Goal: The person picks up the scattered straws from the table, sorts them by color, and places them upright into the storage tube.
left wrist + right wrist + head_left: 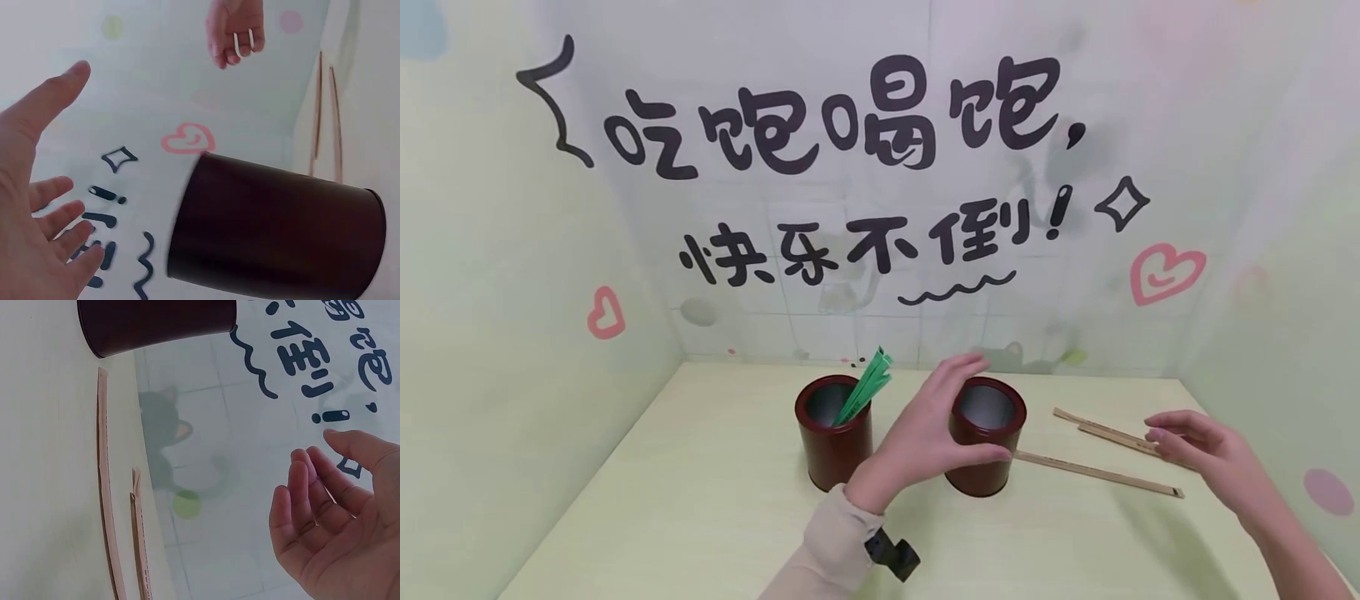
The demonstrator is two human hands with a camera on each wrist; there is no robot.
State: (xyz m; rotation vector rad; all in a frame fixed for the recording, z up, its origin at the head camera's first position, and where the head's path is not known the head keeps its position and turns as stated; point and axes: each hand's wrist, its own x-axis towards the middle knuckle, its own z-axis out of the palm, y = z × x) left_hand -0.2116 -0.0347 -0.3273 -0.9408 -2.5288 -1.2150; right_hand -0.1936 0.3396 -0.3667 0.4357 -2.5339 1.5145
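Observation:
Near the right dark red cylindrical cup (pixel 985 467), my left hand (pixel 921 437) is held with thumb and fingers spread. The left wrist view shows a gap between that hand and the cup (pixel 275 228), so it does not grip it. My right hand (pixel 1225 458) hovers over slim brown paper-wrapped sticks (pixel 1101 477) lying on the table to the right of this cup. Its fingers (pixel 300 494) are loosely bent, with nothing held in the right wrist view. Inside the right cup, the visible grey interior (pixel 987 406) shows no sticks.
To the left stands a matching dark red cup (pixel 838 458) with green wrapped sticks (pixel 868 387) leaning out of it. A pale table (pixel 700 500) carries everything. Behind it rises a printed wall (pixel 850 325) with black lettering, and side walls flank both ends.

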